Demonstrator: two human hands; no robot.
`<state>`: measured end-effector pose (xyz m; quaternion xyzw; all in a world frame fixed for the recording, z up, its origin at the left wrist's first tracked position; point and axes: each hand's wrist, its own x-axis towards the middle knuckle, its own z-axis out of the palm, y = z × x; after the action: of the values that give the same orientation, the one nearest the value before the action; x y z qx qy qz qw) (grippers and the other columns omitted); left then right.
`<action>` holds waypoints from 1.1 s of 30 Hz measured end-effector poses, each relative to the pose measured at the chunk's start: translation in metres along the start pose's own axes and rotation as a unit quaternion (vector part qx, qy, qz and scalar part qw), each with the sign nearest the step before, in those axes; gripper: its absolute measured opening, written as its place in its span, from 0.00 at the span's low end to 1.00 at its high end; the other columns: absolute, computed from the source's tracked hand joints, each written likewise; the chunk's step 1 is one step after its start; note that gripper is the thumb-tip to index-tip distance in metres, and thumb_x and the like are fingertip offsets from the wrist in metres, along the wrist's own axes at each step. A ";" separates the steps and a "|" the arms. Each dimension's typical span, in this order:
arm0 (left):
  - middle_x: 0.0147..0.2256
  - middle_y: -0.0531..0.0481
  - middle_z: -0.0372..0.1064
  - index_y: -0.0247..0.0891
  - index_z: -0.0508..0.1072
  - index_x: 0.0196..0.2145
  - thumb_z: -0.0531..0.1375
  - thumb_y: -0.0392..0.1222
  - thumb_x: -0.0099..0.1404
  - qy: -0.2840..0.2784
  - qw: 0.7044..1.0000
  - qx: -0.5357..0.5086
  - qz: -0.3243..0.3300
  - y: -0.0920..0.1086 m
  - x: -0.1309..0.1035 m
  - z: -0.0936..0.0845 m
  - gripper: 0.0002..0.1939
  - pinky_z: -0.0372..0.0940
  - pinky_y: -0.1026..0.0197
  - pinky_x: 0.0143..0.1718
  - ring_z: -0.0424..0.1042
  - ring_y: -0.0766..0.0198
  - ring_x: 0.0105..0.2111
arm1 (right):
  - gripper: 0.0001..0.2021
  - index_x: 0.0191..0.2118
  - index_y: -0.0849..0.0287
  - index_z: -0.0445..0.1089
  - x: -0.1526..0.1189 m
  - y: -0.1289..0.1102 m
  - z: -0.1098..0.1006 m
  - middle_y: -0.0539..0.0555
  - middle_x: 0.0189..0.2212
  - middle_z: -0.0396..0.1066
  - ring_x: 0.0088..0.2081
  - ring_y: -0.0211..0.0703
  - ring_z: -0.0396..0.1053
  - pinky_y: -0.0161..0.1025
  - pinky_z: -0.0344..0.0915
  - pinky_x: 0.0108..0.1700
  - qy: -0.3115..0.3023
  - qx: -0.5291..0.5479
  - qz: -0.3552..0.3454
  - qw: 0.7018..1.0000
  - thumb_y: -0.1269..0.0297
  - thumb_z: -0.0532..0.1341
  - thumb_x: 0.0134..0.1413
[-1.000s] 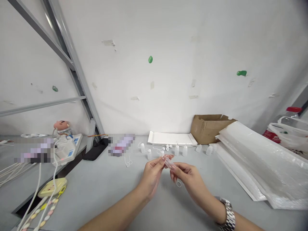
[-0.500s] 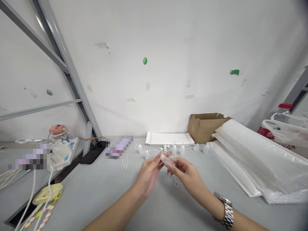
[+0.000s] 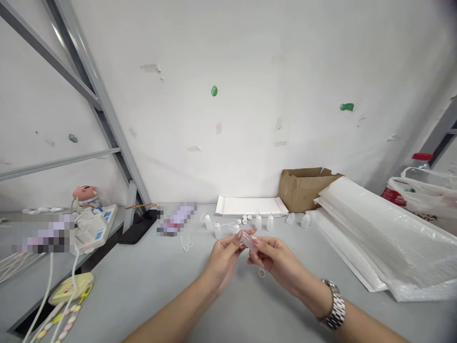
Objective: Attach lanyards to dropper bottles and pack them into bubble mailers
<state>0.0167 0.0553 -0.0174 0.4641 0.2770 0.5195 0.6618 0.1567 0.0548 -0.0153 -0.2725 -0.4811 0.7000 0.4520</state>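
Translucent bottle (image 3: 249,241) tilts above grey table (image 3: 150,271); fingers of left hand (image 3: 222,259) pinch one end, those of right hand (image 3: 277,259) the other.

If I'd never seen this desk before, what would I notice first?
Probably the left hand and right hand holding a small translucent bottle above the gray table. Next, perhaps the silver watch at lower right and the brown cardboard box at the back, near the white wall.
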 end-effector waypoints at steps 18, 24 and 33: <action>0.43 0.44 0.71 0.36 0.77 0.35 0.63 0.42 0.54 0.005 0.997 -0.054 -0.050 0.001 -0.001 -0.001 0.11 0.55 0.56 0.50 0.62 0.54 0.50 | 0.13 0.21 0.64 0.69 0.001 0.008 -0.001 0.49 0.16 0.63 0.21 0.32 0.57 0.34 0.58 0.31 -0.043 0.125 0.048 0.990 0.58 0.64 0.47; 0.43 0.44 0.72 0.39 0.73 0.44 0.65 0.43 0.52 0.003 0.997 -0.056 -0.058 0.000 -0.001 -0.003 0.20 0.53 0.54 0.52 0.61 0.53 0.52 | 0.14 0.21 0.63 0.69 0.002 0.008 -0.004 0.49 0.16 0.63 0.20 0.32 0.56 0.36 0.58 0.32 -0.051 0.116 0.046 0.991 0.58 0.62 0.49; 0.43 0.41 0.72 0.35 0.76 0.38 0.59 0.47 0.57 -0.004 0.999 0.045 -0.016 0.014 0.001 -0.009 0.15 0.52 0.52 0.53 0.64 0.52 0.49 | 0.14 0.27 0.64 0.72 0.001 0.005 -0.005 0.50 0.16 0.65 0.21 0.34 0.59 0.38 0.59 0.35 -0.060 0.092 0.057 0.992 0.56 0.61 0.50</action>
<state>0.0035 0.0589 -0.0080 0.4910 0.3050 0.4936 0.6499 0.1591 0.0571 -0.0217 -0.2140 -0.4251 0.7807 0.4049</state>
